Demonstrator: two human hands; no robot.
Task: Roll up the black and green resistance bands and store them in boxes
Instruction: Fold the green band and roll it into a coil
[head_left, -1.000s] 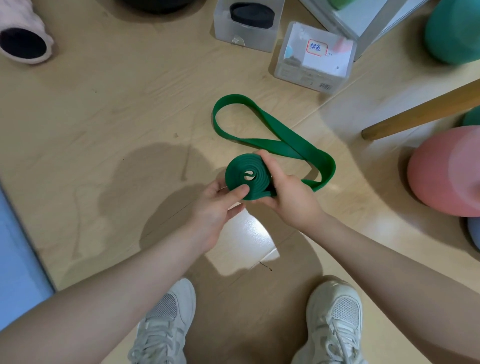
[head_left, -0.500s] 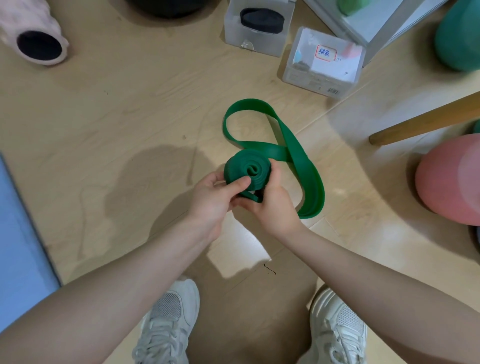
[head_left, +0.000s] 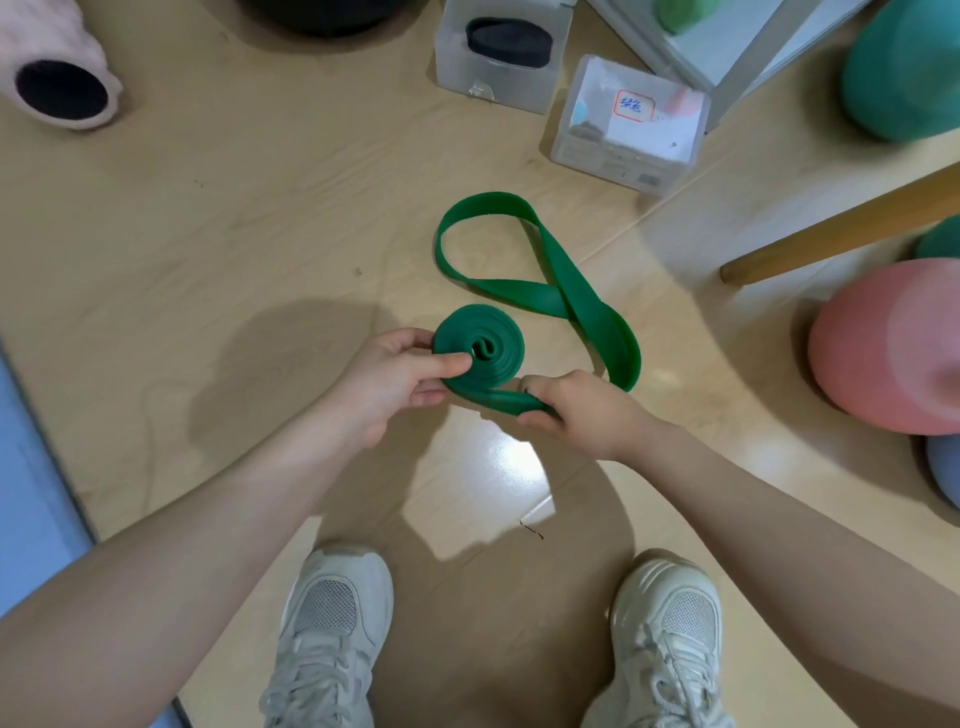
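The green resistance band (head_left: 550, 291) is partly wound into a flat coil (head_left: 480, 351), with its loose loop lying twisted on the wooden floor behind. My left hand (head_left: 395, 379) pinches the coil, thumb on its face near the centre. My right hand (head_left: 576, 410) grips the strip where it leaves the coil's lower edge. The black band (head_left: 509, 41) sits rolled inside a clear box (head_left: 493, 83) at the top. A second clear box (head_left: 628, 124) with a red-bordered label stands to its right.
A pink fuzzy roller (head_left: 57, 67) lies at the top left. A wooden leg (head_left: 841, 228), a pink ball (head_left: 893, 348) and a teal ball (head_left: 904, 67) crowd the right. A blue mat (head_left: 26, 493) runs along the left. My two white shoes are below.
My right hand has let go of the coil and slid right along the strip to grip it lower down. The coil has turned and grown slightly; the loose loop is shorter.
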